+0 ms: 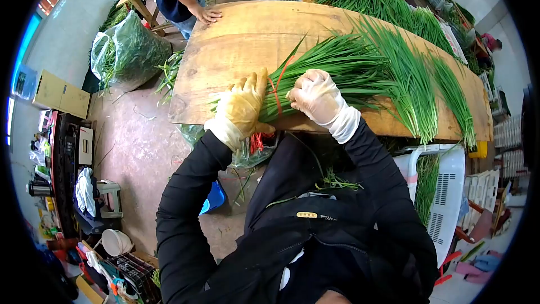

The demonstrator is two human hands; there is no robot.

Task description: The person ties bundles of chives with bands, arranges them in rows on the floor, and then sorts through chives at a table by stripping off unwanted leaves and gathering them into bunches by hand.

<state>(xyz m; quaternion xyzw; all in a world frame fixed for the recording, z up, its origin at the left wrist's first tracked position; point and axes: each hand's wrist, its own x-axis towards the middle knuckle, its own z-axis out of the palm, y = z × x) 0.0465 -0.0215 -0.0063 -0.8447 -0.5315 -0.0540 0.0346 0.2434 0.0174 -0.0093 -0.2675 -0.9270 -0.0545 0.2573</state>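
Overhanging littered floor, wooden table bears greens; left grip spread, right grip unclear.

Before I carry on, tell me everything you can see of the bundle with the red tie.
The bundle is a sheaf of long, narrow green leaves, lying flat on the wooden table, its tips fanning toward the right of the picture. A thin red tie crosses it; whether it is knotted, I cannot tell. The gloved left hand lies across it beside the tie, some ends showing beyond. The gloved right hand is closed over its near side; its hold is unclear.
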